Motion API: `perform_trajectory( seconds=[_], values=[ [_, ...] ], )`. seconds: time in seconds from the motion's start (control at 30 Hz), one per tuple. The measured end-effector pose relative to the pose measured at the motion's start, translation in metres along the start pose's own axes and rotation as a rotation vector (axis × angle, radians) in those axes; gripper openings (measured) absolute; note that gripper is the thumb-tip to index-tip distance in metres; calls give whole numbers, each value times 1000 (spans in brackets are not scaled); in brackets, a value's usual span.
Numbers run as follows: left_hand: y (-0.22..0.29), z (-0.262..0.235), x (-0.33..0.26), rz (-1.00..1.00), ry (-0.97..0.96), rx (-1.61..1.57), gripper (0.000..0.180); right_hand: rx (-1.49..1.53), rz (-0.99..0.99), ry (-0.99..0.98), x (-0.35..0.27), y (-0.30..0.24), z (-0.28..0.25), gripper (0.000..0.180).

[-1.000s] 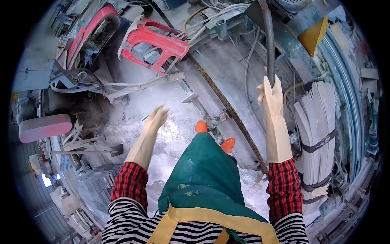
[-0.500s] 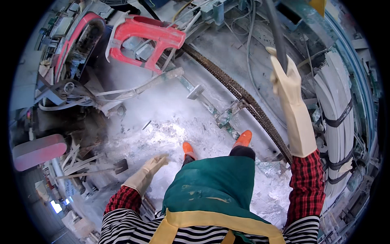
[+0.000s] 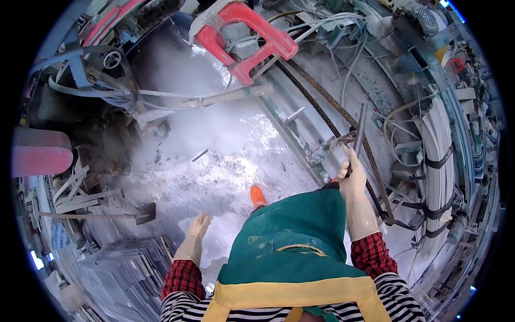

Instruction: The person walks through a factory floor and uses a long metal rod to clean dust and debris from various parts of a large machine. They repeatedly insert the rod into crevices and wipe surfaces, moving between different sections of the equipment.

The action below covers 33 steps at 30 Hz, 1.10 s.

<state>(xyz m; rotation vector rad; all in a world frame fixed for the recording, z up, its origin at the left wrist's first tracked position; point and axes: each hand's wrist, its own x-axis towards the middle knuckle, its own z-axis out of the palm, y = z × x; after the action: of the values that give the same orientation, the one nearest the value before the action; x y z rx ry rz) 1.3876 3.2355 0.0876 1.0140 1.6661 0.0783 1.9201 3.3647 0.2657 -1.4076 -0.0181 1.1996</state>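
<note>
My right hand (image 3: 354,188), in a cream rubber glove, is closed around a grey metal bar (image 3: 361,129). The bar points up and away from me, and its lower end is hidden by the glove. Just beyond the hand run long dark studded strips (image 3: 316,94), with a rusty bracket (image 3: 343,140) across them. Whether the bar touches the strips I cannot tell. My left hand (image 3: 197,229), gloved alike, hangs low at my left side above the floor. It holds nothing, and its fingers are loosely stretched.
A red C-shaped machine frame (image 3: 260,56) stands ahead. Hoses and a bar (image 3: 214,99) cross the floor at far left. A long-handled scraper (image 3: 144,213) and stacked grey slabs (image 3: 126,273) lie to my left. Bundled pale strips (image 3: 437,166) stand at right. The floor (image 3: 214,166) looks wet.
My right hand has come down and closer to my body, bringing the bar with it. My left hand has shifted slightly. My view has turned, and the red frame appears farther right.
</note>
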Motion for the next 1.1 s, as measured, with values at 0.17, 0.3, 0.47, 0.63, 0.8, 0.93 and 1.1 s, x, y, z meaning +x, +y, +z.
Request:
perform_trajectory(
  seconds=[0.17,0.3,0.47,0.63,0.8,0.93,1.1],
  values=[
    [-58,1,-21,-106,-7,-177,50,38,-173,-195,-38,-30,34,26],
    [-58,4,-40,-152,-40,-356,48,-189,-241,-216,-55,-33,32,25],
    [-113,-12,23,-250,-142,-196,48,-386,-188,-99,-54,-47,0,23],
    [-13,-59,75,-49,-60,20,49,-393,-110,25,-40,-36,-31,32],
    [127,-73,121,145,-102,-196,51,-292,-131,59,5,-48,-35,42],
    [259,-75,147,251,-136,-83,50,-246,-269,98,44,-88,3,46],
    [377,-82,168,279,-136,-62,51,-89,-347,139,106,-150,22,45]
  ],
)
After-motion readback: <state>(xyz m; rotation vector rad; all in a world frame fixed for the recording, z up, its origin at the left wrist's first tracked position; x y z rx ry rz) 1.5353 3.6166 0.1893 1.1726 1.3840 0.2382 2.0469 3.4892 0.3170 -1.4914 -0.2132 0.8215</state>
